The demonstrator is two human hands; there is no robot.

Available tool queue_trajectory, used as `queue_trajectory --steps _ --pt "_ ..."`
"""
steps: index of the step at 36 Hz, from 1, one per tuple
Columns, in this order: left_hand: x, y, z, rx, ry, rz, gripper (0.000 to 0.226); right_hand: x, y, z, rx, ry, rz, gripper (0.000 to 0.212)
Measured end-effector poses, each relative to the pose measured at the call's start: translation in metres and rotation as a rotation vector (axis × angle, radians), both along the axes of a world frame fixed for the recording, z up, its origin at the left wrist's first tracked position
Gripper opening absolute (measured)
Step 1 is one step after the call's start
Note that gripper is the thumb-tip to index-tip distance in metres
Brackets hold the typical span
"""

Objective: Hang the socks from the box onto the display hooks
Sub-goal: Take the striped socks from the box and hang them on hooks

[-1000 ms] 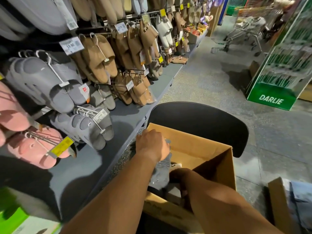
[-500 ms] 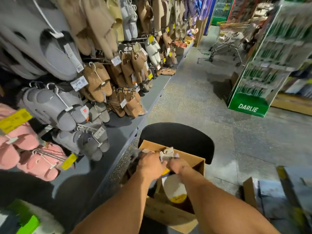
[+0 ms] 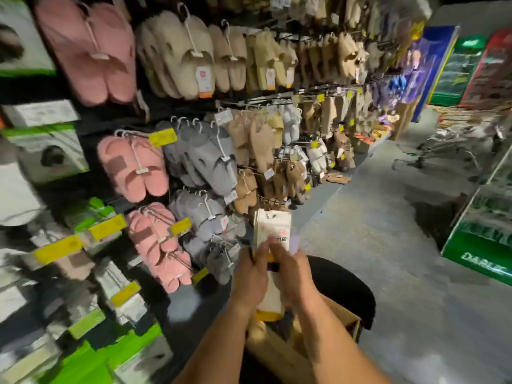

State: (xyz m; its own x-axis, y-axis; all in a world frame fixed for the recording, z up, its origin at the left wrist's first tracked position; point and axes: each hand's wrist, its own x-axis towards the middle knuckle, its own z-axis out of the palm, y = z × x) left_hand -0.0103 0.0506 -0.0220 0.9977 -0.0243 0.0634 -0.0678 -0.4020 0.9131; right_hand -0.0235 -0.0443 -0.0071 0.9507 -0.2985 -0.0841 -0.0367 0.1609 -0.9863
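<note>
The person holds a pack of socks (image 3: 273, 231) upright in front of the chest with both hands, above the open cardboard box (image 3: 327, 328) that sits low in the picture. The left hand (image 3: 250, 275) grips the pack's left edge, its fingers curled round the side and its thumb lying across the front. The right hand (image 3: 291, 273) grips the right edge in the same way, fingers wrapped behind and thumb on the front near a yellow band. The pack is pale cream with a small hook hole at its top and a yellow strip at its lower end, which hangs between the two wrists. Motion blur softens the print on it. Behind the box stands a black chair (image 3: 346, 286) with a rounded back. To the left, a wall of display hooks (image 3: 249, 98) carries hanging slippers: pink slippers (image 3: 133, 164), grey slippers (image 3: 205, 156) and tan slippers (image 3: 260, 139), many with yellow price tags (image 3: 162, 137). Green and white boxes (image 3: 91, 353) fill the lower left. A green floor stand (image 3: 482, 245) rises at the right edge of the grey floor (image 3: 388, 245).
</note>
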Motion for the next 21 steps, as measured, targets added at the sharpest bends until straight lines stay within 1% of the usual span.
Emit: queue_trajectory --steps 1,2,3,4,6,7,8,9,10,11,12,14,17,18,19,20,21 --pt "-0.005 0.017 0.007 0.006 -0.020 0.038 0.051 -0.001 0.017 0.008 -0.037 -0.046 0.040 0.022" --pt "-0.009 0.036 0.014 -0.017 -0.029 0.107 0.045 -0.002 0.034 0.016 -0.084 -0.078 0.085 0.018" --pt "-0.018 0.062 0.021 -0.087 -0.020 0.185 0.038 -0.005 0.059 0.022 -0.112 -0.092 0.138 0.012" --pt "-0.024 0.078 0.029 -0.142 -0.031 0.225 0.031 -0.006 0.075 0.028 -0.112 -0.112 0.180 0.008" --pt "-0.040 0.114 0.037 -0.187 -0.039 0.272 0.021 -0.009 0.112 0.035 -0.136 -0.128 0.246 0.011" --pt "-0.049 0.140 0.040 -0.229 -0.043 0.302 0.020 -0.015 0.138 0.040 -0.141 -0.133 0.303 0.005" --pt "-0.062 0.165 0.048 -0.275 -0.068 0.369 0.020 -0.023 0.166 0.046 -0.120 -0.143 0.359 0.010" --pt "-0.073 0.189 0.054 -0.316 -0.080 0.423 0.019 -0.026 0.191 0.044 -0.077 -0.167 0.404 0.023" --pt "-0.090 0.212 0.063 -0.284 -0.089 0.481 0.016 -0.032 0.216 0.045 -0.063 -0.191 0.448 0.032" --pt "-0.103 0.236 0.065 -0.227 -0.090 0.506 0.016 -0.041 0.242 0.049 -0.057 -0.230 0.494 0.033" --pt "-0.118 0.259 0.067 -0.209 -0.100 0.531 0.017 -0.051 0.267 0.053 -0.042 -0.259 0.545 0.029" --pt "-0.148 0.305 0.069 -0.219 -0.130 0.597 0.024 -0.068 0.318 0.058 -0.005 -0.265 0.669 0.025" --pt "-0.193 0.373 0.069 -0.264 -0.153 0.693 0.023 -0.103 0.391 0.061 -0.002 -0.302 0.762 0.045" --pt "-0.208 0.394 0.071 -0.270 -0.147 0.717 0.022 -0.116 0.414 0.062 0.007 -0.302 0.795 0.040" --pt "-0.222 0.417 0.069 -0.264 -0.122 0.731 0.020 -0.128 0.438 0.061 0.026 -0.311 0.818 0.028" --pt "-0.236 0.436 0.071 -0.270 -0.110 0.756 0.022 -0.140 0.462 0.059 0.051 -0.303 0.838 0.018" --pt "-0.248 0.458 0.068 -0.265 -0.114 0.772 0.031 -0.154 0.483 0.060 0.080 -0.295 0.874 0.014"
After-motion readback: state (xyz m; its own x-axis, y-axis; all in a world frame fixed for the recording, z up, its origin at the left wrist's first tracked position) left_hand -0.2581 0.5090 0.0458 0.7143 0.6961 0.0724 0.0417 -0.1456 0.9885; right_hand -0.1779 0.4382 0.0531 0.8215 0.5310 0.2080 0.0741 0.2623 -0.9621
